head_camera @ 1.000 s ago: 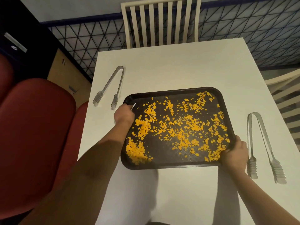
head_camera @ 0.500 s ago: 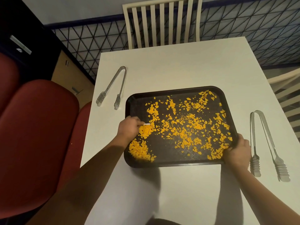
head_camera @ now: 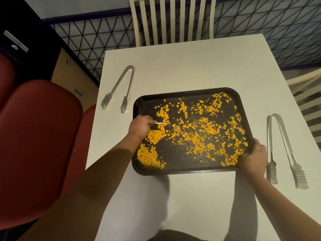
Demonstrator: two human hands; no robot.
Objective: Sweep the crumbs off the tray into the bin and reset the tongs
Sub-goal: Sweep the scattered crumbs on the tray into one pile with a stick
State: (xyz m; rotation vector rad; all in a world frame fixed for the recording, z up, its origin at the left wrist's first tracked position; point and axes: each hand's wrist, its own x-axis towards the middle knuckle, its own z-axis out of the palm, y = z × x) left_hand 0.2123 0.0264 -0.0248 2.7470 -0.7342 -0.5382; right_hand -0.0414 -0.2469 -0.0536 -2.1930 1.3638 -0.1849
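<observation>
Right grip (head_camera: 253, 159) curled on tray (head_camera: 191, 171)

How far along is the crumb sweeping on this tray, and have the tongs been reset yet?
Early. Done: a pile of orange crumbs sits at the tray's near left corner. In hand: the left hand grips a small white tool on the tray, while the right hand holds its near right corner. Left: most crumbs lie scattered, no bin shows, and both tongs lie untouched on the table.

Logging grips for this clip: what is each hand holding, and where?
The left hand pinches a small white scraper by its near end; the right hand grips the tray at its near right corner.
</observation>
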